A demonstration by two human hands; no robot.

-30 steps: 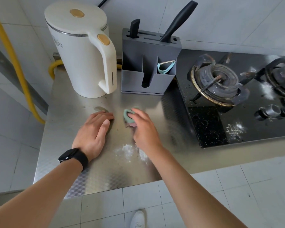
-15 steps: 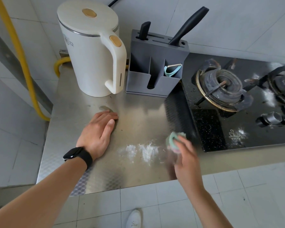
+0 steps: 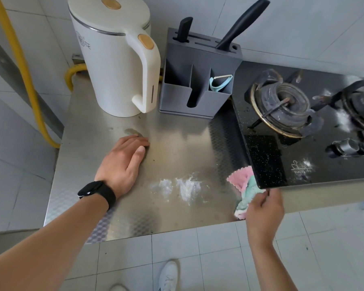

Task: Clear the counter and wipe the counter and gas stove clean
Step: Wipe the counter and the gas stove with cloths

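My right hand (image 3: 264,208) grips a pink and green cloth (image 3: 243,185) at the front edge of the steel counter (image 3: 177,143), right against the near left corner of the black gas stove (image 3: 303,148). White powder (image 3: 181,186) lies spilled on the counter just left of the cloth. My left hand (image 3: 124,162), with a black watch on the wrist, rests flat on the counter left of the powder, fingers straight. More white powder dusts the stove top near the burners and knobs.
A white electric kettle (image 3: 116,59) stands at the back left. Beside it a grey knife block (image 3: 198,80) holds black-handled knives and a blue peeler. A yellow gas hose (image 3: 21,66) runs down the left wall. The counter's front edge drops to a tiled floor.
My right hand carried the cloth from the middle of the counter rightward and toward the front edge, up to the stove's corner. My left hand stayed flat in place.
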